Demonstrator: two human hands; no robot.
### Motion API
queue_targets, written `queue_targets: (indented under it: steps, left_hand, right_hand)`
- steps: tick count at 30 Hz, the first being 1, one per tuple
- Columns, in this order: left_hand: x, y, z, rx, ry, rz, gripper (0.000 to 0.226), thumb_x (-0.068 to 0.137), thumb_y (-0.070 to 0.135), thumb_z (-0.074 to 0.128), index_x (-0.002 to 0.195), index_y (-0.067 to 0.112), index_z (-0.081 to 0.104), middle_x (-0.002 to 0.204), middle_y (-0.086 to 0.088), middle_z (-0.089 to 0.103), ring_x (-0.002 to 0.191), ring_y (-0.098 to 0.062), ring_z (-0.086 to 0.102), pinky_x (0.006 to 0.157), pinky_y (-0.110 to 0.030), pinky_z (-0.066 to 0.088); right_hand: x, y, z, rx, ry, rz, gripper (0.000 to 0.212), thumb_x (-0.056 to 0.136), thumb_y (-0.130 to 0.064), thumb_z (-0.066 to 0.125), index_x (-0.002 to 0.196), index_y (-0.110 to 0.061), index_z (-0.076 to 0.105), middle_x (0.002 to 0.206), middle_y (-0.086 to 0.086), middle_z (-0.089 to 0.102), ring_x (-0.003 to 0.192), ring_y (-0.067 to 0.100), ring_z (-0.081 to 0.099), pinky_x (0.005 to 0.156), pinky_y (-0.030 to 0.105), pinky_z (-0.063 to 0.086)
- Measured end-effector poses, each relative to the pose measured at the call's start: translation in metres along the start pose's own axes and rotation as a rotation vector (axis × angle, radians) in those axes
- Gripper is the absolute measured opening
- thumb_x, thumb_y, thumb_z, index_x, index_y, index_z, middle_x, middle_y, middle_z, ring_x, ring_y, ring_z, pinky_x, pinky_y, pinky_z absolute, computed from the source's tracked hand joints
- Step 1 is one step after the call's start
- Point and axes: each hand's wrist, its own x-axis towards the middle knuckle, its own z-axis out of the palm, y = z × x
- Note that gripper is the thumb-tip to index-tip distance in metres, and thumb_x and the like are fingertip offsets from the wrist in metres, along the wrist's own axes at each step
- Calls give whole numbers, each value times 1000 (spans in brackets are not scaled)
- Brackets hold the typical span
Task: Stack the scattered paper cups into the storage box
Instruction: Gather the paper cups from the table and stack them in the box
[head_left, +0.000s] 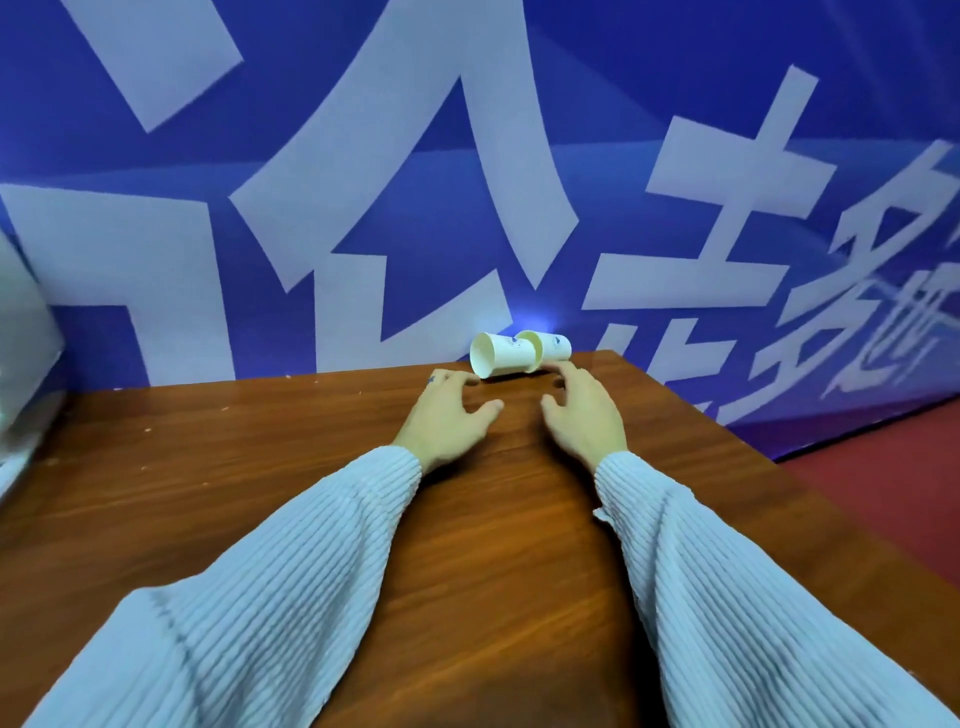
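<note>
Brown wood grain runs the length of the table (493, 519), which carries two white paper cups lying on their sides at its far edge, close against a blue banner (415, 208) printed with large white characters. The left paper cup (498, 354) has its open mouth turned toward the left and toward the camera, showing a cream interior. The right paper cup (551, 347) lies just beside it, its rim end meeting the base end of the left one; whether one is pushed a little way into the other cannot be told. Both carry a small blue print on their sides.

Both arms reach forward in pale, ribbed sleeves (291, 597). The left hand (448, 415) is palm-down over the table just in front of the left cup, its fingers (457, 379) loosely spread and gently bent, thumb out to the side, holding nothing; the fingertips are very near the cup's rim, though contact cannot be made out. The right hand (584, 413) is likewise palm-down with relaxed, slightly parted fingers, their tips just below the right cup, gripping nothing.

At the left margin a pale, translucent object (21, 364) is partly in view, too cropped to identify. A red floor (893, 483) shows beyond the table's right edge.
</note>
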Motion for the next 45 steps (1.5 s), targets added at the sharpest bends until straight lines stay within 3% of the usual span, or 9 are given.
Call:
queue_targets:
  steps: [6, 11, 18, 24, 26, 29, 31, 36, 45]
  left_hand:
    - [39, -1, 19, -15, -17, 38, 58, 90, 50, 66, 142, 29, 52, 146, 3, 40, 140, -19, 35, 115, -36, 31]
    - [60, -1, 24, 17, -94, 12, 49, 91, 48, 66, 138, 39, 56, 161, 1, 26, 152, -22, 6, 124, -49, 13]
    - [76, 2, 28, -20, -114, -115, 54, 90, 52, 62, 141, 38, 55, 147, 1, 50, 141, -27, 38, 118, -40, 24]
    - [63, -2, 18, -147, 25, -62, 44, 93, 41, 64, 133, 24, 61, 123, 9, 57, 110, -14, 58, 89, -25, 44]
    - [58, -5, 13, -118, 101, -26, 41, 93, 40, 63, 130, 22, 63, 121, 10, 58, 103, -11, 59, 83, -23, 42]
    - [51, -14, 3, -107, 171, 3, 34, 93, 39, 62, 122, 23, 69, 120, 13, 61, 105, -11, 59, 88, -24, 41]
    - [49, -19, -5, -87, 187, 18, 31, 92, 40, 61, 116, 24, 72, 119, 12, 64, 102, -12, 61, 88, -25, 42]
    - [42, -18, -22, -88, 226, 33, 32, 92, 38, 61, 118, 22, 70, 120, 9, 64, 102, -10, 61, 89, -26, 44]
    - [-29, 17, -79, 54, 401, 70, 25, 95, 23, 57, 117, 22, 68, 123, 1, 66, 112, -21, 63, 96, -38, 51]
  right_hand:
    - [43, 27, 16, -168, -13, -48, 46, 96, -25, 54, 141, -25, 52, 139, 3, 54, 124, 25, 52, 89, 39, 48]
    - [76, 42, 19, -444, -39, -316, 32, 89, -19, 62, 118, -24, 74, 160, 10, 40, 148, 33, 36, 113, 44, 38]
    - [90, 39, 21, -619, -142, -430, 33, 100, -22, 52, 124, -31, 73, 169, 19, 20, 155, 40, 23, 123, 46, 26]
    - [91, 24, 20, -605, 102, -401, 27, 84, -1, 61, 108, -8, 55, 109, 13, 53, 85, 34, 54, 68, 45, 48]
    - [99, 23, 24, -572, 60, -336, 59, 84, 0, 60, 140, -12, 47, 141, 14, 50, 121, 38, 55, 91, 44, 51]
    - [106, 14, 35, -502, -133, -206, 96, 87, 0, 58, 165, -19, 5, 169, 10, 25, 156, 34, 19, 121, 43, 31]
    - [109, 6, 41, -476, -147, -168, 94, 88, -4, 58, 165, -15, 5, 157, 12, 41, 149, 35, 31, 116, 40, 35]
    - [103, -1, 35, -678, -66, -277, 46, 87, -21, 63, 131, -12, 54, 131, 10, 50, 115, 32, 51, 91, 37, 40]
    - [34, -58, -27, -399, -43, -251, 51, 85, -56, 53, 125, -25, 48, 103, 1, 69, 88, 31, 65, 77, 40, 50]
